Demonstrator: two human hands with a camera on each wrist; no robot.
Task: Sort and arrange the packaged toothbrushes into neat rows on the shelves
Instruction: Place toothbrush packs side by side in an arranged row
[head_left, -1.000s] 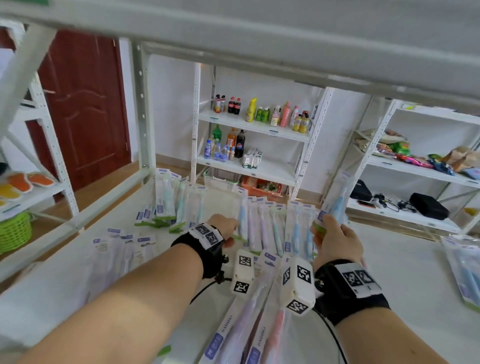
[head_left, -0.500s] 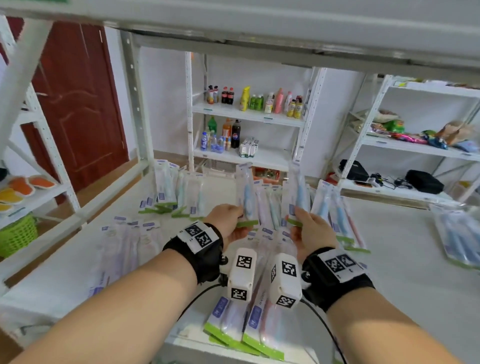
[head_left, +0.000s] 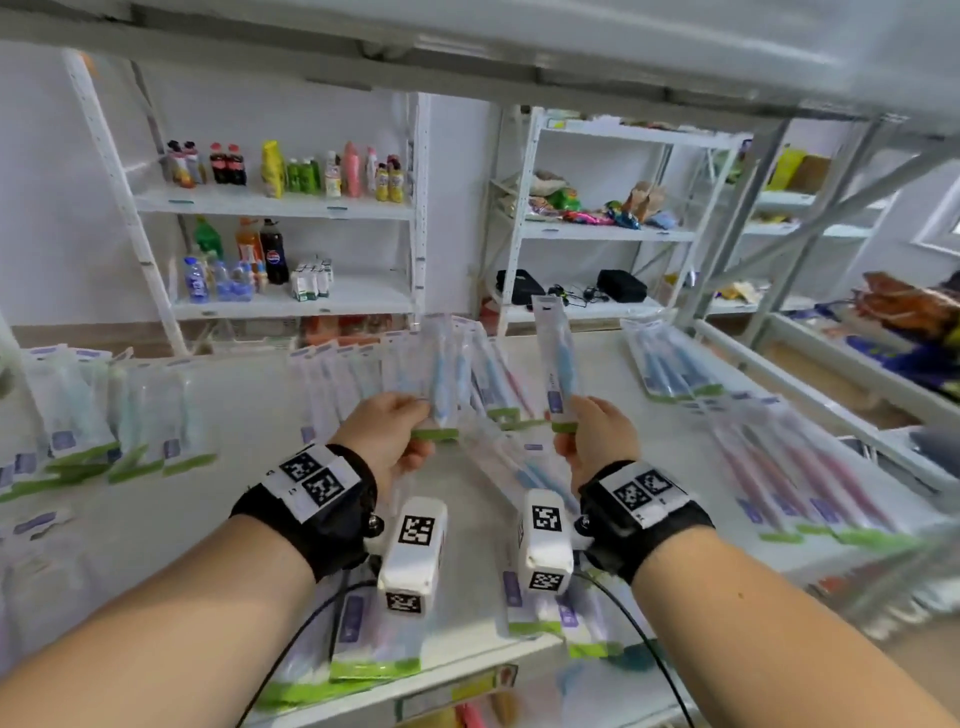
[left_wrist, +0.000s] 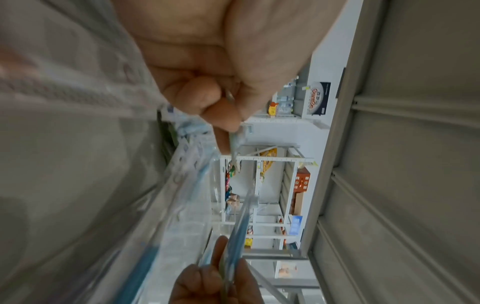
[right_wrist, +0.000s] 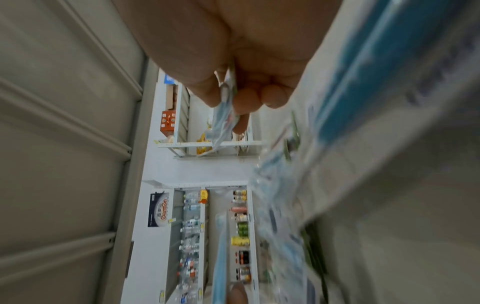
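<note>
White metal racks fill the room, and the person stands at a wide white shelf (head_left: 249, 415) with many packaged toothbrushes on it. I take this shelf as the landmark. Above its middle, the left hand (head_left: 387, 434) pinches the green bottom end of a blue toothbrush pack (head_left: 441, 379) between the thumb and curled fingers, and the pack points away from the person, lifted off the shelf. Just to the right of it, the right hand (head_left: 597, 441) grips a second blue toothbrush pack (head_left: 558, 364) in the same way, standing nearly upright above the shelf; the two packs are near but do not touch. In the left wrist view the thumb and fingers (left_wrist: 207, 98) close on the thin edge of the pack.

On the left part of the shelf lies a row of pale green packs (head_left: 104, 410). At the far middle edge lies a fan of blue and pink packs (head_left: 358, 364). On the right part lie pink packs (head_left: 810, 467), and a blue group (head_left: 670, 364) lies at the far right. More packs (head_left: 374, 634) lie at the near edge, under the wrists. Behind the shelf, a rack with drink bottles (head_left: 280, 171) stands by the wall.
</note>
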